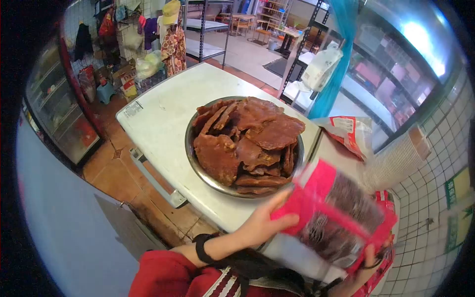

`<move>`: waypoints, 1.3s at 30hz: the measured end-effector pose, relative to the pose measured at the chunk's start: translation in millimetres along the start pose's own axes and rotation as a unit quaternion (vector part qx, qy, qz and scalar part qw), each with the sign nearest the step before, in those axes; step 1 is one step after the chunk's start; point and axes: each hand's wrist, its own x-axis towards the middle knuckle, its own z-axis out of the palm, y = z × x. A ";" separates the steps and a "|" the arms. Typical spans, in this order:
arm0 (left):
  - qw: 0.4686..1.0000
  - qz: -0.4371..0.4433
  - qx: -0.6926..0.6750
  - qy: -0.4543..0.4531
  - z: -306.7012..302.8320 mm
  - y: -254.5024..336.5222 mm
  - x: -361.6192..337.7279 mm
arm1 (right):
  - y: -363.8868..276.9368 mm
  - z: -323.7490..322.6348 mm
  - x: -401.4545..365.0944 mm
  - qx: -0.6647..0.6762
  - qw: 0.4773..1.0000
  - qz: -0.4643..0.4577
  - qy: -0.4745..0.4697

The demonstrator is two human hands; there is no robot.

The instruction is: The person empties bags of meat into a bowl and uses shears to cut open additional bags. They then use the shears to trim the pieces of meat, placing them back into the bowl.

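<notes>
A pink package with clear windows (pixel 341 218) shows dark contents and is slightly blurred. My left hand (pixel 272 218) grips its left edge, thumb on the front. At its lower right corner, my right hand (pixel 371 255) is closed on the same package, partly hidden by it. Just beyond the package, a round metal bowl (pixel 200 173) heaped with flat reddish-brown slabs (pixel 247 143) rests on a white chest lid (pixel 163 114). Neither hand touches the bowl.
A red and white bag (pixel 346 131) and a long stack of paper cups (pixel 396 158) lie right of the bowl, by the tiled wall (pixel 420 222). A glass-door cabinet (pixel 64 104) stands at the left. Metal shelves (pixel 203 29) rise behind.
</notes>
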 end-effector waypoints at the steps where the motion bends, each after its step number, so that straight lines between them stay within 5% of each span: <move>1: 1.000 0.000 0.000 0.000 -3.5 10.1 7.2 | 12.1 -6.0 17.7 -0.029 0.999 -0.013 -0.010; 3: 0.980 -0.006 -0.198 0.017 -11.6 29.0 20.8 | -22.9 39.0 66.0 0.035 0.998 0.007 -0.052; 8: 0.941 0.026 -0.326 0.090 -36.6 18.7 61.1 | -54.2 140.0 165.3 -0.004 0.978 -0.019 -0.210; 11: 0.862 0.024 -0.482 0.158 -60.0 1.5 84.1 | -33.9 187.9 186.5 -0.099 0.965 -0.038 -0.239; 14: 0.854 -0.008 -0.486 0.189 -63.6 -6.3 82.6 | 1.6 220.1 206.6 -0.143 0.954 -0.053 -0.259; 16: 0.856 -0.056 -0.477 0.190 -62.1 -2.6 72.1 | 2.8 233.9 218.7 -0.125 0.953 -0.024 -0.276; 18: 0.885 -0.125 -0.447 0.024 -72.0 4.2 58.6 | -3.8 245.9 236.1 -0.131 0.953 -0.038 -0.271; 19: 0.887 -0.123 -0.445 0.017 -78.8 18.2 49.9 | -29.8 249.0 233.8 -0.167 0.949 -0.047 -0.264; 21: 0.943 -0.227 -0.132 -0.206 -90.7 50.4 29.1 | -60.8 254.2 255.6 -0.142 0.957 -0.060 -0.247; 22: 0.940 -0.235 -0.132 -0.209 -93.3 57.4 28.5 | -65.6 260.5 264.3 -0.118 0.962 -0.065 -0.237; 23: 0.981 -0.043 0.098 -0.160 -95.2 63.7 29.2 | -64.9 270.8 271.9 -0.101 0.962 -0.083 -0.239; 24: 0.930 0.156 0.317 -0.097 -96.8 67.2 31.7 | -62.0 279.0 278.2 -0.086 0.961 -0.101 -0.241; 26: 0.762 0.284 0.577 0.077 -103.6 74.7 48.9 | -47.4 289.4 284.7 -0.133 0.956 -0.120 -0.233; 33: 0.678 0.192 0.706 0.064 -106.6 64.4 81.7 | 72.0 290.2 289.9 -0.183 0.972 -0.094 -0.113; 36: 0.659 0.166 0.731 0.061 -103.9 63.1 87.0 | 29.5 267.3 292.3 -0.072 0.992 0.034 -0.098; 39: 0.664 0.148 0.730 0.059 -106.5 64.5 87.4 | 16.7 255.3 294.7 -0.064 0.996 0.008 -0.062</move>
